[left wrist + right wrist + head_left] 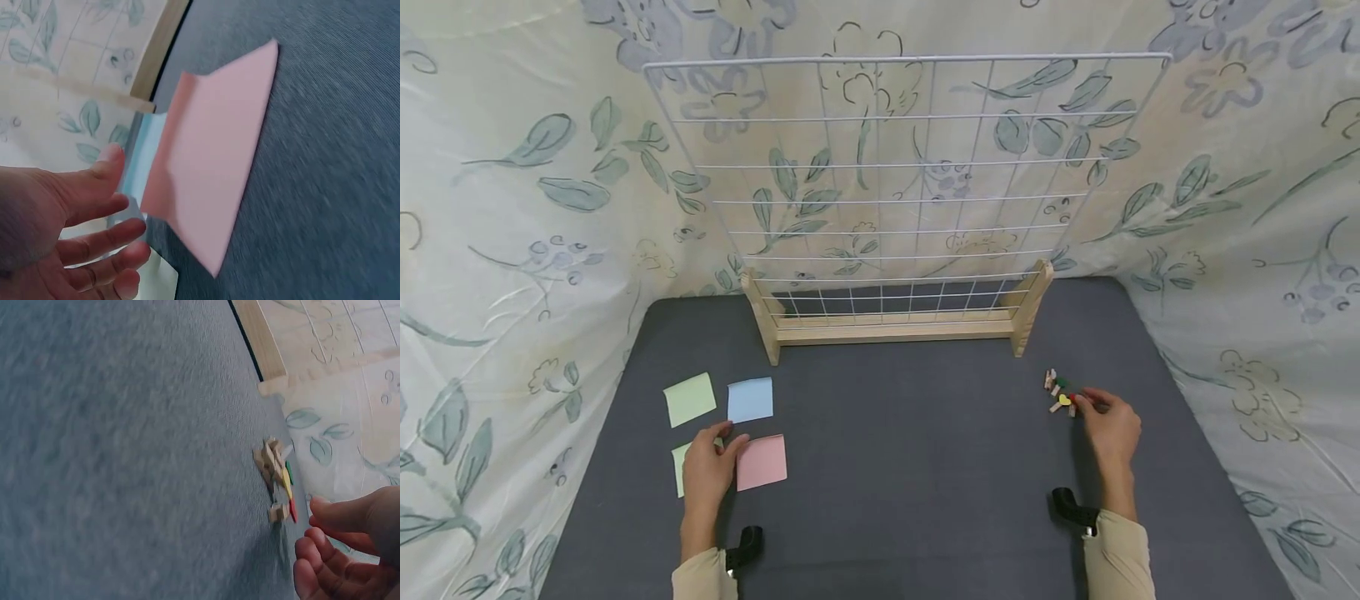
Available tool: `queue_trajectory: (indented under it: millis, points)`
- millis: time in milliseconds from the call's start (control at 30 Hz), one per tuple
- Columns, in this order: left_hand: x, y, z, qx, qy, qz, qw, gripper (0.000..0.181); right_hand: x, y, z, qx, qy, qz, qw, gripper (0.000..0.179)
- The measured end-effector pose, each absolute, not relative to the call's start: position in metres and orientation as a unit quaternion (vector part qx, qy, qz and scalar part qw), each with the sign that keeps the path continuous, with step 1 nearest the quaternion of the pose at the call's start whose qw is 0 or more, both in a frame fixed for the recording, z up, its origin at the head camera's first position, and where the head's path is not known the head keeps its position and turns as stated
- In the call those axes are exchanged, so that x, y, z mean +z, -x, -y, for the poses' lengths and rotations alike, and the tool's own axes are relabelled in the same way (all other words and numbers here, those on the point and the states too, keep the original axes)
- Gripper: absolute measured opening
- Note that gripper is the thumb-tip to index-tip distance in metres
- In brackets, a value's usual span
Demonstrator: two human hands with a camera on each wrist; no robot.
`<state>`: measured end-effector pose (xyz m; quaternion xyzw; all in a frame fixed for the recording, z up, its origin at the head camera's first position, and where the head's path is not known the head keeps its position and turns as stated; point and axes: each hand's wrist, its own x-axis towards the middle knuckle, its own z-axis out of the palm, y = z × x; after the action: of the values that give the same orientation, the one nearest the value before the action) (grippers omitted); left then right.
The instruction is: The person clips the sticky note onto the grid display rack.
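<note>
My left hand (708, 471), its fingers loosely bent and apart, is beside the left edge of a pink sticky note (762, 462). In the left wrist view that note (212, 137) curls up along one edge, and nothing is between the fingers. A blue sticky note (750, 400) and a green one (690, 400) lie just beyond the hand; another green note (679, 471) is partly hidden under it. At the right, my right hand (1112, 423) reaches to a small pile of wooden mini clothespins (1056, 392) with coloured tops. Its fingertips are close to a red-topped clothespin (292, 510), gripping nothing.
A white wire grid (880, 200) stands upright in a wooden base (895, 332) at the back of the dark table (910, 467). Floral fabric (512, 250) surrounds the table on the back and sides. Black wrist mounts (748, 546) stick out inward from both sleeves.
</note>
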<state>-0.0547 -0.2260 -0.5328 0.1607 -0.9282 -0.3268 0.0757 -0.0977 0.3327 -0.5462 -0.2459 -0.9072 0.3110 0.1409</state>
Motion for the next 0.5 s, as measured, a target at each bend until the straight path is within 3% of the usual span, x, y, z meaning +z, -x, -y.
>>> queue_trajectory:
  millis: [267,500]
  points:
    - [-0.533,0.043,0.229,-0.328,-0.17,0.925,0.084,0.035,-0.546,0.092,-0.339,0.307,0.268,0.909,0.089,0.042]
    - [-0.542,0.042,0.227,-0.317,-0.171,0.93,0.073,0.025,-0.549,0.095,-0.338,0.291,0.265,0.917,0.068,0.037]
